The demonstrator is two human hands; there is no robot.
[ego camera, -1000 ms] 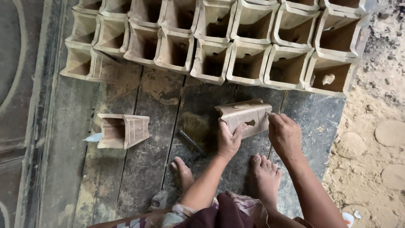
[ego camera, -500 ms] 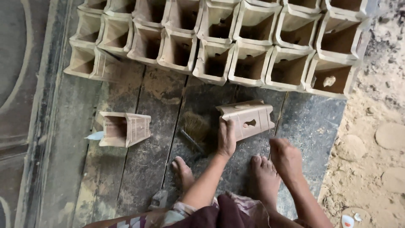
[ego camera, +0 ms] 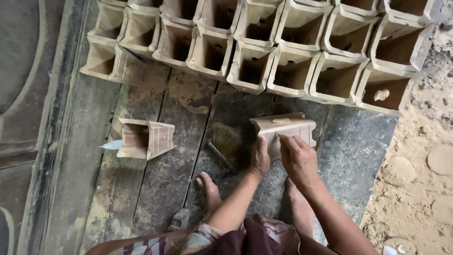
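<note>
Rows of square clay pots [ego camera: 302, 61] stand finished along the top of the plank floor [ego camera: 155, 198], while one pot [ego camera: 285, 132] lies on its side before the squatting worker. The left hand [ego camera: 259, 158] curls against its near edge, steadying it; the right hand [ego camera: 297, 160], fingers bent, presses on its side. Another pot [ego camera: 146, 138] waits apart, beside a brush [ego camera: 225, 144].

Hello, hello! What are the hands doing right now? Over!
Left hand steadies clay pot lying on its side. Right hand fingers press its wall. Small brush lies just left, touching nothing.
</note>
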